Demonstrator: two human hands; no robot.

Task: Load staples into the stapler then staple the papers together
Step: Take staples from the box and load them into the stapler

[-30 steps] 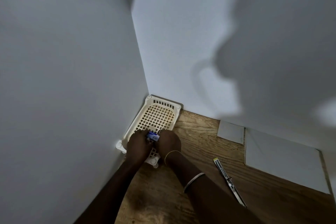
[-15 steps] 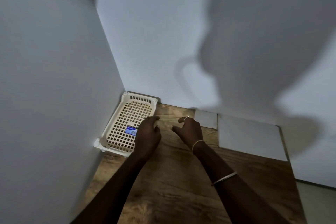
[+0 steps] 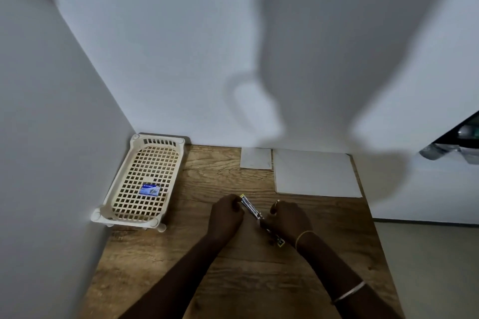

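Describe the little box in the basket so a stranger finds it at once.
In the far left corner of the wooden table a cream lattice basket sits against the walls. Towards its near end lies a small blue box. Nothing else is in the basket, and nothing else is blue.

Two walls hem the table in: the left wall (image 3: pixel 51 137) down the left of the frame, the back wall (image 3: pixel 181 59) across the top. The cream basket (image 3: pixel 121 189) fills their corner at centre left, lying against the left wall, a small blue box (image 3: pixel 149 188) inside it. Bare wood of the table (image 3: pixel 207 280) lies open between the basket and the hands, and across the lower middle around the forearms. A small paper (image 3: pixel 255 158) and a large paper (image 3: pixel 316 173) lie flat along the back wall, right of centre. The left hand (image 3: pixel 226 216) and right hand (image 3: pixel 289 217) hold the stapler (image 3: pixel 251 208) at centre, occupying that spot. A dark object (image 3: pixel 456 142) juts in at the right edge, seemingly beyond the table.
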